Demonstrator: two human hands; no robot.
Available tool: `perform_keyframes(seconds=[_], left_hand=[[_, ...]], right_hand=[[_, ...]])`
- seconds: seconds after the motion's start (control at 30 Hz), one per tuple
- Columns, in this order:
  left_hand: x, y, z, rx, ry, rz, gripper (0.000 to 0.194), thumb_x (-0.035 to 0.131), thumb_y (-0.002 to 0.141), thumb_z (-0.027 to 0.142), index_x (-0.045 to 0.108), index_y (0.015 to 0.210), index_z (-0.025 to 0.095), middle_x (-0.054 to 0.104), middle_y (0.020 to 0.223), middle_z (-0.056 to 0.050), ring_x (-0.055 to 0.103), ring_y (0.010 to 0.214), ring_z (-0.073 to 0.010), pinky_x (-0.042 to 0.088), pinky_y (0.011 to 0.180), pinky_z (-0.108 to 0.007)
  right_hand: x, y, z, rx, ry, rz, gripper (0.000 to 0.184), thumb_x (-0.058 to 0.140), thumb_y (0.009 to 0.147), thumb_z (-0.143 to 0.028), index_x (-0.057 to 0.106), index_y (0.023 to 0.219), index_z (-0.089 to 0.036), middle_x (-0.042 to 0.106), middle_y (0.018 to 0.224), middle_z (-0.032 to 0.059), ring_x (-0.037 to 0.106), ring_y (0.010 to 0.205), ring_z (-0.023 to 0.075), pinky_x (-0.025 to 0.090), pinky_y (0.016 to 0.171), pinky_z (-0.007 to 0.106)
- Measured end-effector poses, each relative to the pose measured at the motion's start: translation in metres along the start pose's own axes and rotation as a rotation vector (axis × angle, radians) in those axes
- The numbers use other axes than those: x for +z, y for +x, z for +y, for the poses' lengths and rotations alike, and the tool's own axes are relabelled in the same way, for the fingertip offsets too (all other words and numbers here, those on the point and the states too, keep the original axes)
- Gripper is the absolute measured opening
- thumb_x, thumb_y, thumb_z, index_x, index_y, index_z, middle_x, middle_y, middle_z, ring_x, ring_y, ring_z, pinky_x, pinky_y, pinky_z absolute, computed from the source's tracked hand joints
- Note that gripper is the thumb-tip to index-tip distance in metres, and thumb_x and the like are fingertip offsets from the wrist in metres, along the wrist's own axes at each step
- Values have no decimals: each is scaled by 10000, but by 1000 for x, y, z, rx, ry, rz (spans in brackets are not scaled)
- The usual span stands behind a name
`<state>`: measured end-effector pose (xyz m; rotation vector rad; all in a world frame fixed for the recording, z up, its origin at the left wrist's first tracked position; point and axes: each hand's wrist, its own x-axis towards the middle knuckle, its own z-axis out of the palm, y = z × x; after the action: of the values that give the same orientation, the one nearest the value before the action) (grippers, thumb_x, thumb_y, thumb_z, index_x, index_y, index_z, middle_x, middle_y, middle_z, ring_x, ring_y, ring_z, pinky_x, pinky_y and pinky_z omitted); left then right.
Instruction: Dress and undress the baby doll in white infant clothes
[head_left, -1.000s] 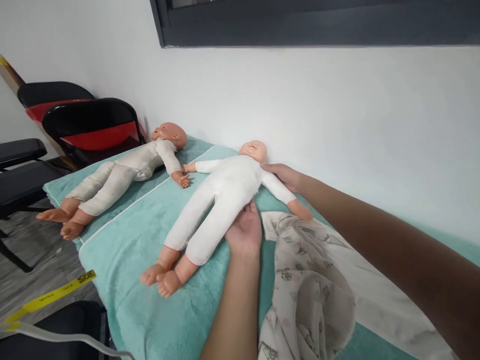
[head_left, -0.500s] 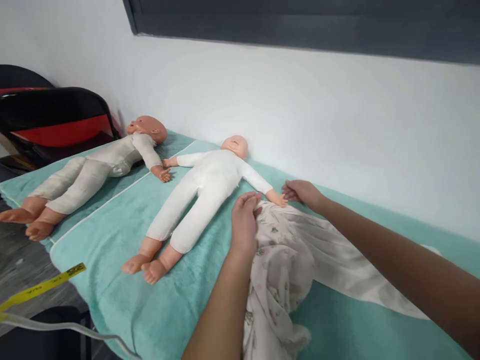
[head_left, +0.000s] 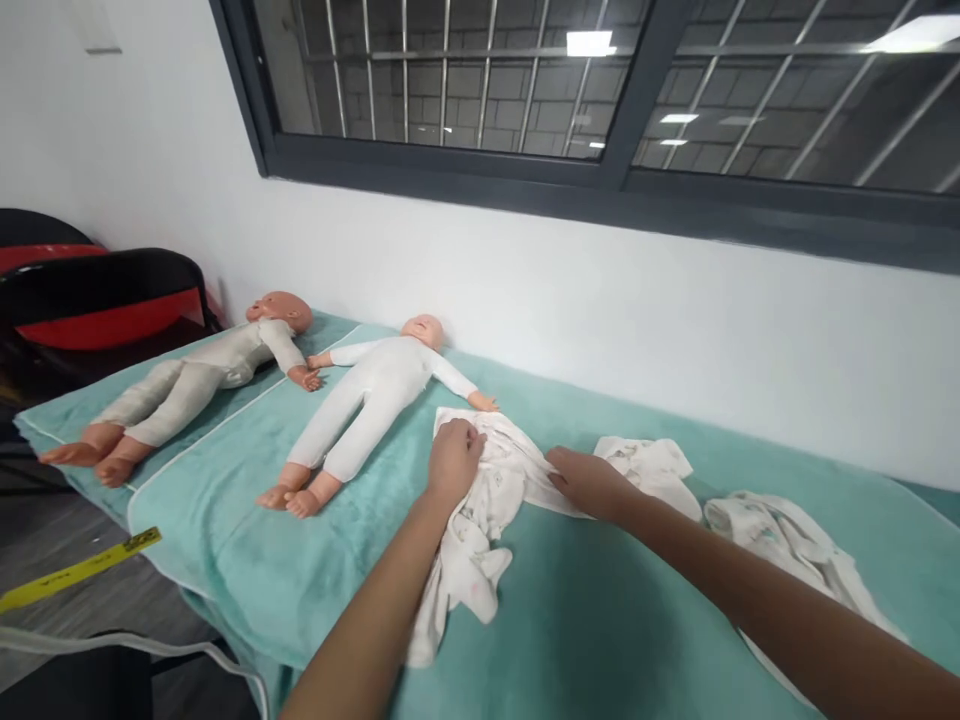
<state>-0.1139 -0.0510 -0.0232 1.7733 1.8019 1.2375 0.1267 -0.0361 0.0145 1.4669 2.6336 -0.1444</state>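
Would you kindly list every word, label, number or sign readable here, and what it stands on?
No text is legible.
Yellow flat strip, lower left: faint marks and a dark block, too blurred to read.
White patterned cloth: small motifs, no readable lettering.

Thin, creased fabric is seen in the printed cloth [head_left: 487,500], plush matt pile in the teal cover [head_left: 225,520], smooth, plastic-looking material in a doll's head [head_left: 425,328], shiny metal in window bars [head_left: 445,70].
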Motion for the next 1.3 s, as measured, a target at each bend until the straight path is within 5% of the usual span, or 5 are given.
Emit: perform_keyframes(seconds=[0.33,0.57,0.7,0.93,1.3], left_hand=[[-31,-104,21,-178,-202,-2,803,748,673,327,406,1368,117,433,1444,-197,398,1380,-300,311,1149,-435],[-48,-144,50,-318,-500,-24,625,596,713,180,500,1330,164,578,1364,-113,564,1241,-257,436,1061,-386],[-55,-164,65,-249,-644,-45,480,552,740,203,555,1219,198,657,1228,-83,632,1115,-234,493,981,-374],[-64,-155,62,-270,-394,213,409,506,882,420,529,1216,187,575,1306,-142,544,1230,-261,445,1019,-403],[-69,-119,60,-66,5,-170,164,518,858,361,562,892,207,604,769,-9,574,759,-194,452,747,-323]], right_hand=[[-4,-43,-47,47,467,230,231,359,967,-281,569,1007,-194,673,982,91,624,922,236,453,817,338],[-2,-81,-99,-363,621,260,305,435,950,-269,567,1222,-229,614,1275,71,570,1174,210,436,991,327],[-1,-102,-79,-177,515,130,314,498,905,-270,589,1201,-220,642,1235,88,606,1108,241,450,939,349],[-17,-127,-37,56,495,171,283,399,946,-387,606,922,-196,694,1000,89,626,951,238,447,833,335],[-42,-139,-43,13,883,164,407,441,893,-551,575,811,-176,599,787,7,548,745,161,402,662,266]])
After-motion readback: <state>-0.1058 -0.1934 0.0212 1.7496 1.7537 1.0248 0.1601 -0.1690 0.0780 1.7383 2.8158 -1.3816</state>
